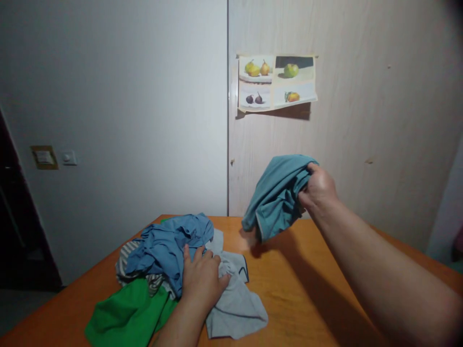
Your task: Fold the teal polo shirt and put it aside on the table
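My right hand (318, 188) is closed on a bunched teal garment (278, 193) and holds it above the table, its folds hanging to the left. My left hand (202, 274) lies with fingers spread on a heap of clothes. Under its fingertips is a crumpled blue garment (166, 246), and a light grey garment (237, 308) spreads out beside the thumb. A green cloth (126, 313) sticks out at the near left of the heap. Striped fabric (126, 255) shows at the heap's left edge, partly covered by the blue one.
The orange-brown wooden table (300, 299) reaches back to a pale wall. A sheet with fruit pictures (277, 83) is fixed there. A light switch (68, 157) sits on the left wall, near a dark doorway (21, 217).
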Demonstrator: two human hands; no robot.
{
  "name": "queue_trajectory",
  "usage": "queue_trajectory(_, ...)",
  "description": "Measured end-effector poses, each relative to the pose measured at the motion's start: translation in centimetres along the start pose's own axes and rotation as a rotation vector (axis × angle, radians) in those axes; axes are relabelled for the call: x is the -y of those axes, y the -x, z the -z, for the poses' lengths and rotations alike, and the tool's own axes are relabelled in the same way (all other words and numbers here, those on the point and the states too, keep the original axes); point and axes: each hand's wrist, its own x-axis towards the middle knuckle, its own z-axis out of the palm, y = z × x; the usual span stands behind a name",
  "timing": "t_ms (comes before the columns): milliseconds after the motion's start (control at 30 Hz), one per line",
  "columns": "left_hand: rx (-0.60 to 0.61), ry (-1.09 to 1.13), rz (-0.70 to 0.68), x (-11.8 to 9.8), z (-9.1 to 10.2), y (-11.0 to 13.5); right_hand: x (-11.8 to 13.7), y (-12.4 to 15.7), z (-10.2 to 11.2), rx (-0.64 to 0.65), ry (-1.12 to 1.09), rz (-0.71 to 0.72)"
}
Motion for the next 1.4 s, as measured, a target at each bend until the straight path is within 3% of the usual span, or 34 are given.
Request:
queue_trajectory(167, -0.007, -0.025, 0.032, -0.1, -0.2, -1.1, 3.6, 3.4, 4.2, 0.026, 0.176, -0.135)
queue_trajectory(333, -0.005, 0.008, -0.009, 1.0, -1.8, -2.5, 3.1, 7.9, 9.8, 0.057, 0.491, -0.314)
queue_trajectory(467, -0.01, -0.002, -0.015, 2.1, -2.5, -3.4, 2.5, 10.0, 12.1, 0.076, 0.555, -0.44)
queue_trajectory(600, -0.034, 0.04, -0.015, 1.6, -1.9, -3.6, 3.4, 10.6, 11.4, 0.16, 0.511, -0.496)
queue_trajectory(733, -0.106, 0.397, -0.12, -2.1, -0.7, -3.0, 4.8, 10.8, 8.7, 0.255, 0.436, -0.5)
queue_trajectory(900, 0.232, 1.232, -0.342, -9.0, -0.1, -1.3, 7.0, 11.5, 4.8, 0.347, 0.392, -0.384)
queue_trajectory(967, 0.309, 1.444, -0.275, -10.5, 0.3, -0.9, 8.3, 11.3, 4.2, 0.377, 0.387, -0.347)
queue_trajectory(1033, 0.326, 1.583, -0.114, -10.4, 1.4, -0.9, 9.7, 10.5, 4.6, 0.367, 0.417, -0.307)
queue_trajectory(1100, 0.327, 1.669, -0.001, -8.8, 3.1, -1.4, 11.1, 9.2, 5.8, 0.299, 0.473, -0.269)
queue_trajectory(1167, 0.24, 1.773, 0.125, -6.4, 5.3, -2.2, 12.2, 7.8, 7.4, 0.194, 0.523, -0.248)
queue_trajectory(1267, 0.183, 1.775, 0.305, -3.4, 7.9, -3.5, 12.5, 6.5, 9.8, 0.065, 0.612, -0.236)
queue_trajectory(1400, 0.291, 1.743, 0.435, -2.9, 8.0, -3.6, 10.4, 6.8, 12.1, 0.043, 0.965, -0.173)
